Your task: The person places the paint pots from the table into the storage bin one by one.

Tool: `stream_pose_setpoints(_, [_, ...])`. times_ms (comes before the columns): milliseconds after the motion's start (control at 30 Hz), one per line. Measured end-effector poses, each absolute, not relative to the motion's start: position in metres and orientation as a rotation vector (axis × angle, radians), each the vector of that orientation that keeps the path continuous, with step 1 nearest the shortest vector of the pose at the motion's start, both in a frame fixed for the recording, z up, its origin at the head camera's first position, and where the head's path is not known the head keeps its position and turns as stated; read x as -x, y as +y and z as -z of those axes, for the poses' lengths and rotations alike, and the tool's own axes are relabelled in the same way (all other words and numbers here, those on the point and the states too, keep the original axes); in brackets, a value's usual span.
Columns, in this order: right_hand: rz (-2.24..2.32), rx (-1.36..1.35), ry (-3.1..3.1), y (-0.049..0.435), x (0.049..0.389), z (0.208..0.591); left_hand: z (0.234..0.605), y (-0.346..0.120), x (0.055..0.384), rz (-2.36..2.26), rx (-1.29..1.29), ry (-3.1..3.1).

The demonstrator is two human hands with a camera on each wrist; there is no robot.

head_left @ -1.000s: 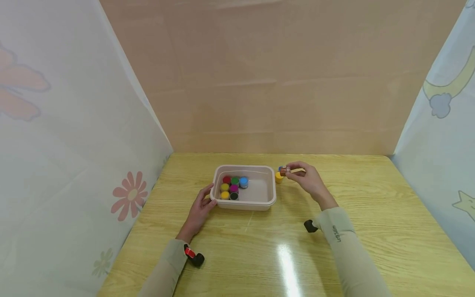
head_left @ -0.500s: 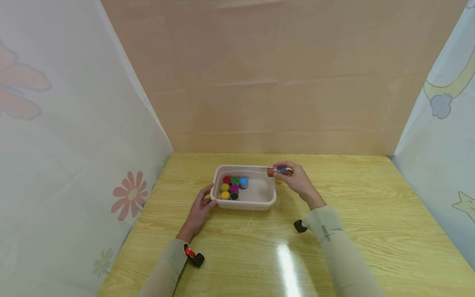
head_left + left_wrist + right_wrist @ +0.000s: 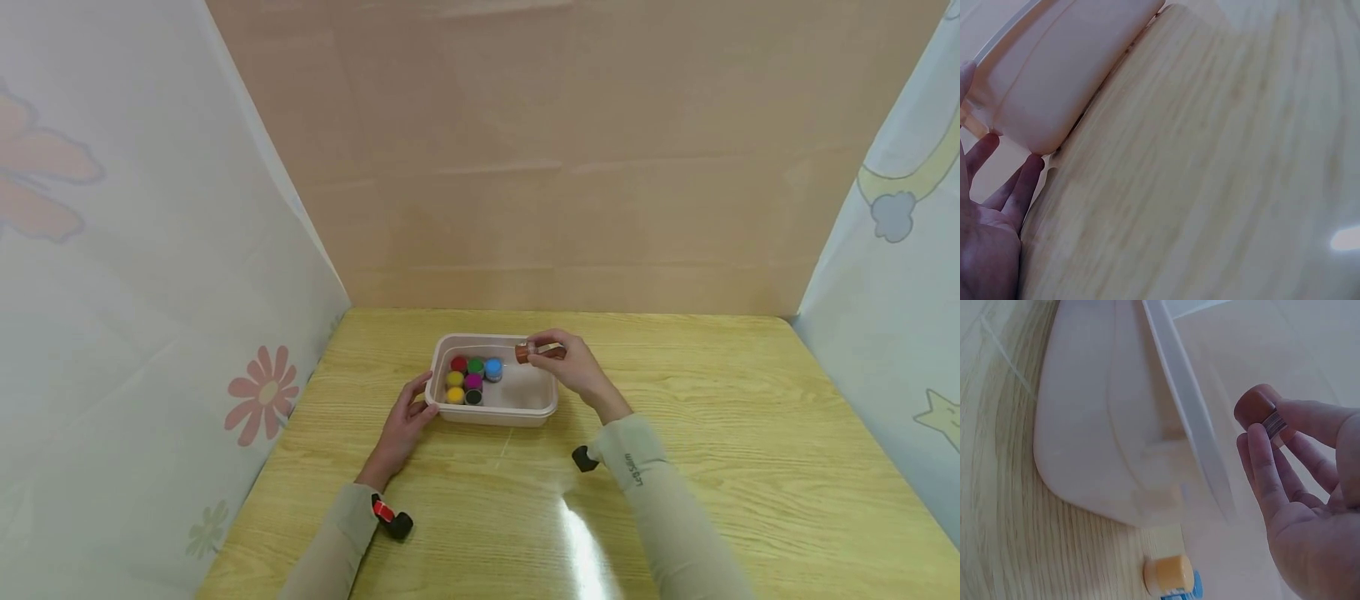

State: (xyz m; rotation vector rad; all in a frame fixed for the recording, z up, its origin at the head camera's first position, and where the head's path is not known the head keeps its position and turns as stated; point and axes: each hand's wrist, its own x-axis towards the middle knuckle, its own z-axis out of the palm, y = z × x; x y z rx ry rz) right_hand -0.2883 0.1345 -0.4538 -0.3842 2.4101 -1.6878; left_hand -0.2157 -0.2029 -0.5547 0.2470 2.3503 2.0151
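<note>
In the head view, a pale pink plastic bin (image 3: 525, 412) stands on the wooden table, with several small paint jars (image 3: 473, 381) grouped at its left. My left hand (image 3: 403, 425) rests against the bin's left end. Its thumb lies at the rim, and its spread fingers (image 3: 1025, 187) touch the outer wall. Over the right part of the bin, my right hand (image 3: 573, 367) pinches a small brown paint jar (image 3: 521, 353) between thumb and fingertips. The jar is tilted on its side, its brown end pointing left. A barcode label shows on the jar (image 3: 1254, 409) in the right wrist view.
A paint jar with an orange-yellow top (image 3: 1175, 574) and a blue-topped jar (image 3: 1197, 585) sit on the table outside the bin's right end. In the head view my right hand hides them. A brown paper backdrop (image 3: 555, 167) stands behind the table.
My right hand has carried the brown paint jar leftward, from beside the bin's right end to over its inside. The left hand and the bin have stayed put.
</note>
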Motion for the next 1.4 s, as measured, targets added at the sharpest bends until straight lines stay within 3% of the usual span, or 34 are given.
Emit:
stream_pose_setpoints(800, [1.617,0.445,2.459,0.074,0.293,0.471,0.552,-0.202,0.213,-2.025,-0.246,2.345])
stream_pose_setpoints(1067, [1.531,0.347,2.468,0.068,0.291,0.475,0.552,-0.201,0.214,-2.020,-0.244,2.353])
stream_pose_setpoints(1400, [1.397,0.412,2.542,0.066,0.295,0.480,0.551,-0.200,0.213,-2.003,-0.235,2.374])
